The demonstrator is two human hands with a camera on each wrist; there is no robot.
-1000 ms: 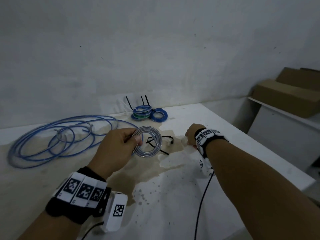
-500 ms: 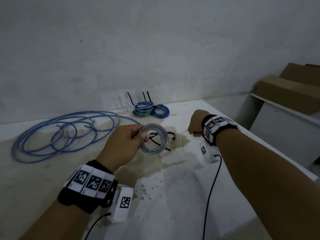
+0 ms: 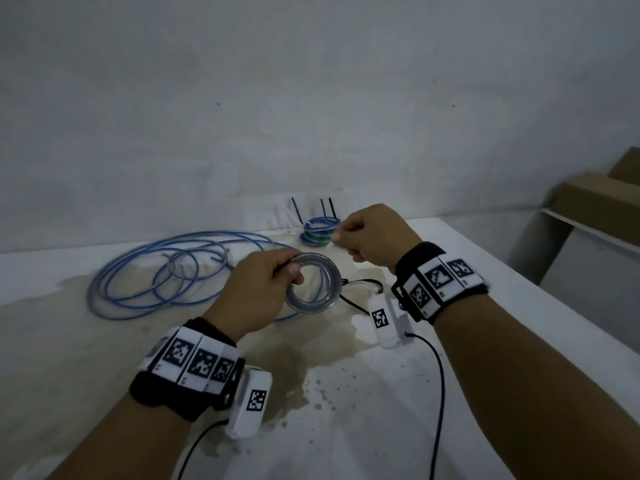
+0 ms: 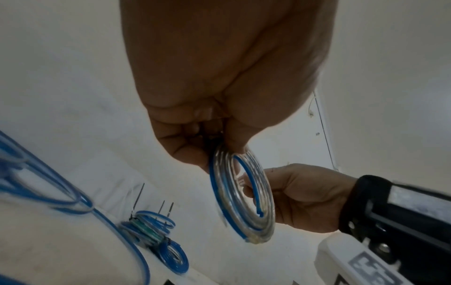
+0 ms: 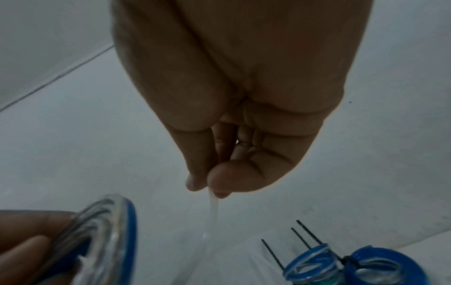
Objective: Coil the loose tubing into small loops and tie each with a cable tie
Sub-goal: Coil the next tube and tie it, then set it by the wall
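Note:
My left hand point(image 3: 277, 278) pinches a small coil of clear tubing point(image 3: 320, 292) with a blue line, held above the table; the coil point(image 4: 244, 202) hangs below my fingers in the left wrist view. My right hand point(image 3: 356, 237) is raised beside it at the right, thumb and forefinger pinching a thin pale cable tie point(image 5: 212, 212) that hangs down from the fingertips. Loose blue tubing point(image 3: 156, 271) sprawls in wide loops on the table at the left. Black cable ties point(image 3: 360, 289) lie on the table under my hands.
Several tied blue coils point(image 3: 318, 232) with black tie tails upright sit by the back wall. The white table point(image 3: 381, 410) is stained brown in the middle. Cardboard boxes point(image 3: 595, 195) rest on a shelf at the right. Black sensor cables point(image 3: 440, 375) trail from my wrists.
My right hand has lifted off the table and moved up and left with a pale cable tie pinched in it. My left hand keeps the clear coil steady.

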